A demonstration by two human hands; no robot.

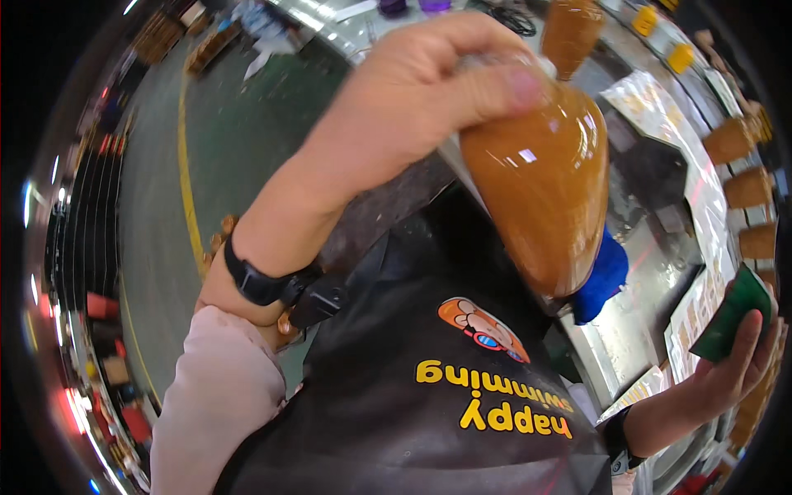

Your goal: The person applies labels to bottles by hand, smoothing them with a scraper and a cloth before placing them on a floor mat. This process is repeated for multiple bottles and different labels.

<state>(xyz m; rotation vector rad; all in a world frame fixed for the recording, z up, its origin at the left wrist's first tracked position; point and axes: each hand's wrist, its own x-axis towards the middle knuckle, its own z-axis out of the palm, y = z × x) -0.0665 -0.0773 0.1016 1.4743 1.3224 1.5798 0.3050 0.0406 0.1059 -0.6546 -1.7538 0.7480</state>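
Observation:
My left hand [421,91] is raised in front of me, thumb and fingers closed on the narrow upper end of a glossy brown tapered piece [540,190]. The piece hangs below the hand, tilted, its shiny surface catching the lights; what exactly it is I cannot tell. Off to the right, my right hand [738,367] grips a thin dark green pad [734,318], well apart from the brown piece. Behind the brown piece's lower end shows a blue cloth [601,276].
A metal worktable [615,338] runs along the right, with printed sheets [660,107] on it. Another brown piece [571,37] stands at the back, and several similar ones [747,186] line the right side. A green floor [239,132] with a yellow line lies to the left.

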